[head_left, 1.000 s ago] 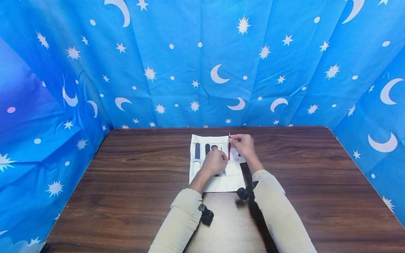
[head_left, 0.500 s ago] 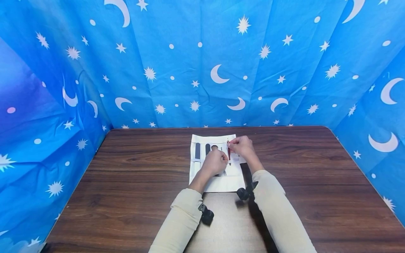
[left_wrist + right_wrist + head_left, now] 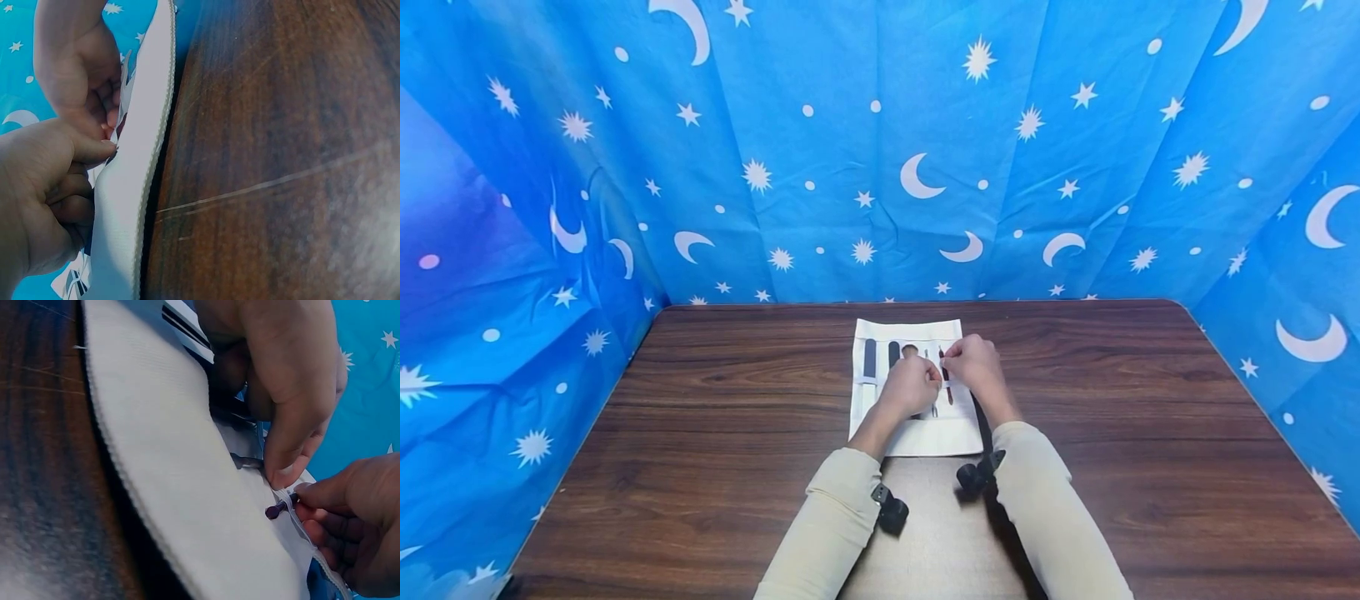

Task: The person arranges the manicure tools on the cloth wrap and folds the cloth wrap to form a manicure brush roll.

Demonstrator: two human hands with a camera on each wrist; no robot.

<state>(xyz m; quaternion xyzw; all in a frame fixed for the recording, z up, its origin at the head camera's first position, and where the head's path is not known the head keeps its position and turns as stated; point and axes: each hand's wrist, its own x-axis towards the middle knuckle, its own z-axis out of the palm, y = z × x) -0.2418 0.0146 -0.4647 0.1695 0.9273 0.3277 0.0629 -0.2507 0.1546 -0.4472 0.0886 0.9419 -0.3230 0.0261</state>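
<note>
A white fabric tool case [image 3: 928, 438] lies spread out on the table with a thin elastic band [image 3: 285, 499] across it. My left hand [image 3: 908, 385] pinches this band between thumb and fingertips. Just to its right, my right hand [image 3: 976, 365] pinches the upper part of a slim dark red tool [image 3: 947, 385] with pointed ends; its exact kind is unclear. The tool runs under the band, and its lower tip [image 3: 272, 512] shows past it in the right wrist view. A thin metal tool [image 3: 245, 462] sits next to it, partly behind my left hand.
Two flat dark files [image 3: 869, 358] and a brush [image 3: 909, 351] are tucked in the case's left half. The brown wooden table [image 3: 715, 433] extends around it. A blue curtain [image 3: 850, 150] with moons and stars stands behind and at both sides.
My right hand has moved down toward me, sliding the dark red tool lower through the band. The left hand has stayed in place.
</note>
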